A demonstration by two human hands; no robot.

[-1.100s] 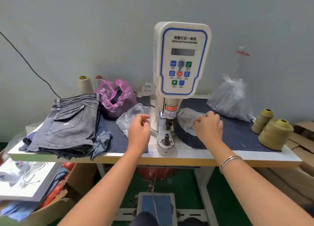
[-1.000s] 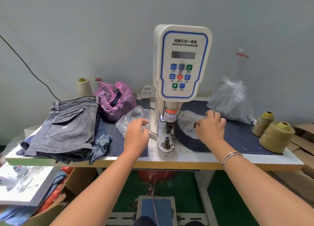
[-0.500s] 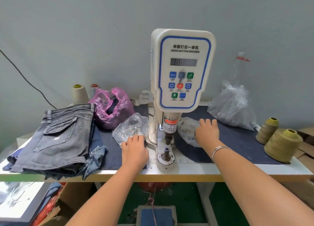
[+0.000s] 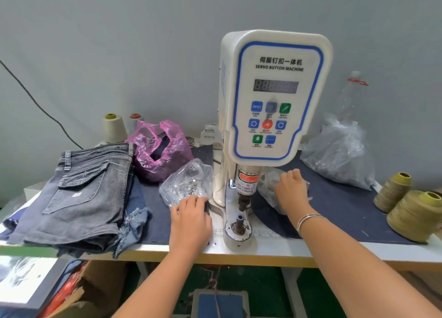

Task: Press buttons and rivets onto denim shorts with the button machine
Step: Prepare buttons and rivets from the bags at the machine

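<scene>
Because the white servo button machine (image 4: 275, 97) needs a part in each hand, two clear plastic bags of metal hardware flank its post — the left hand (image 4: 190, 218) rests at the near edge of the left bag (image 4: 187, 182), fingers extended flat, while the right hand (image 4: 290, 191) reaches into the right bag (image 4: 269, 186), fingers curled; whether they pinch a piece, I cannot tell. One stack of grey denim shorts (image 4: 79, 193) waits at the counter's (image 4: 275, 249) left — four thread cones stand about, two far left, two right.
</scene>
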